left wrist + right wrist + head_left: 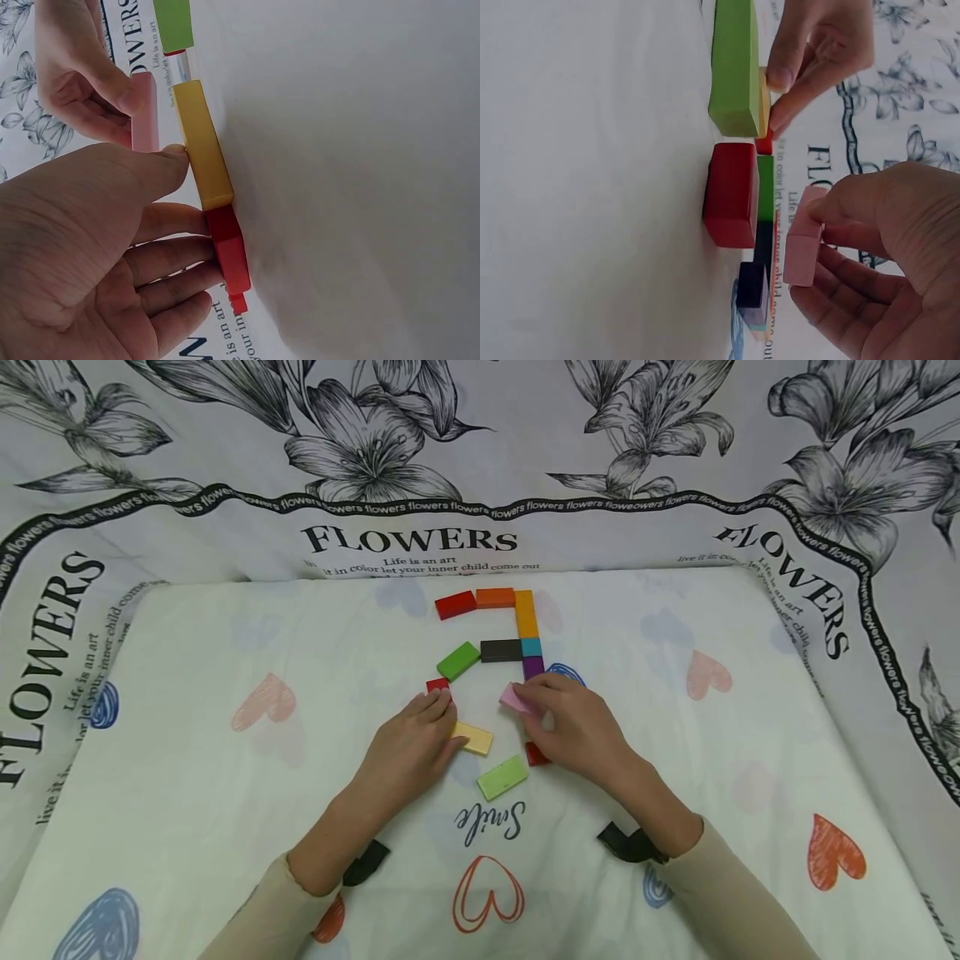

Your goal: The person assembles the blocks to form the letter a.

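Note:
My right hand (581,727) pinches a pink block (804,236) between thumb and fingers, raised off the cloth in the right wrist view. Beneath that hand a dark red block (536,754) is partly hidden. On the other side, my left hand (412,739) rests beside two blocks. Its thumb touches a pale yellow block (202,146), while the extended fingers lie against a red block (227,247). These two blocks meet end to end. A light green block (502,777) lies nearer me, between both hands.
Farther off, a red block (455,604), an orange block (495,598), and a yellow-orange block (527,614) form a bend. Below run a blue block (531,647) and a purple block (533,667). A black block (501,650) and a green block (459,660) branch left.

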Demonstrator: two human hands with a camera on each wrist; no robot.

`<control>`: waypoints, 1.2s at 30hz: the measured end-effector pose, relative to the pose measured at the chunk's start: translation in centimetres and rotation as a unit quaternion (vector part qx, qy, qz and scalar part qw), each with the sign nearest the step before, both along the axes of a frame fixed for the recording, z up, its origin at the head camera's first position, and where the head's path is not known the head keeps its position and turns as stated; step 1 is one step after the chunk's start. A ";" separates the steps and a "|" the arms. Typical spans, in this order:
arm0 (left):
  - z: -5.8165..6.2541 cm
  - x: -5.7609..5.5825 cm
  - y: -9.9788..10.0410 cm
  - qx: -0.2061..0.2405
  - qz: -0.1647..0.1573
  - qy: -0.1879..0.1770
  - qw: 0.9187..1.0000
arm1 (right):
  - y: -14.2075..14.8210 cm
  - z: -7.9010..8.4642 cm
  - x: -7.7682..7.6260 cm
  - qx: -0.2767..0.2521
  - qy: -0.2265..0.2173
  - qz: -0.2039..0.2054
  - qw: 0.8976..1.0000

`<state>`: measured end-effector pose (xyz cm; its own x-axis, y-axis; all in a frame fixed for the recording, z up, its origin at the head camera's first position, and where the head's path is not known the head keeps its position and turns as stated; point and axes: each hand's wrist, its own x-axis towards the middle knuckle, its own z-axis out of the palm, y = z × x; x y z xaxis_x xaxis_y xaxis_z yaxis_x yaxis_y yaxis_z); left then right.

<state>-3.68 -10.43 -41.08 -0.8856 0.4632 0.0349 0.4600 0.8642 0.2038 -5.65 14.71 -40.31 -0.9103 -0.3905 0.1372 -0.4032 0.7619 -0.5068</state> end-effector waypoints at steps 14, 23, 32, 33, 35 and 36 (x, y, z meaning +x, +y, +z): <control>0.0 -0.4 0.2 0.003 -0.003 0.006 1.000 | 2.7 0.1 0.3 -0.003 -0.014 -0.019 1.000; -0.1 -0.3 0.3 -0.002 -0.006 0.010 1.000 | 3.9 -0.7 0.8 0.012 -0.030 -0.037 0.999; 0.0 -0.1 0.2 0.005 0.005 -0.002 1.000 | 4.4 -1.5 1.1 0.014 -0.027 -0.028 0.999; 0.0 -0.1 0.2 0.005 0.004 -0.004 1.000 | 4.5 -1.6 1.2 0.016 -0.028 -0.028 0.999; 0.0 -0.1 0.2 0.004 0.002 -0.006 1.000 | 4.6 -1.8 1.3 0.018 -0.028 -0.030 0.999; 0.0 -0.1 0.2 0.003 0.001 -0.006 1.000 | 4.6 -1.9 1.3 0.018 -0.028 -0.030 0.999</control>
<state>-3.73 -10.28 -41.10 -0.8871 0.4607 0.0275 0.4554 0.8641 0.2143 -4.33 19.35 -42.24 -0.9379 -0.3395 0.0717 -0.3285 0.8019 -0.4990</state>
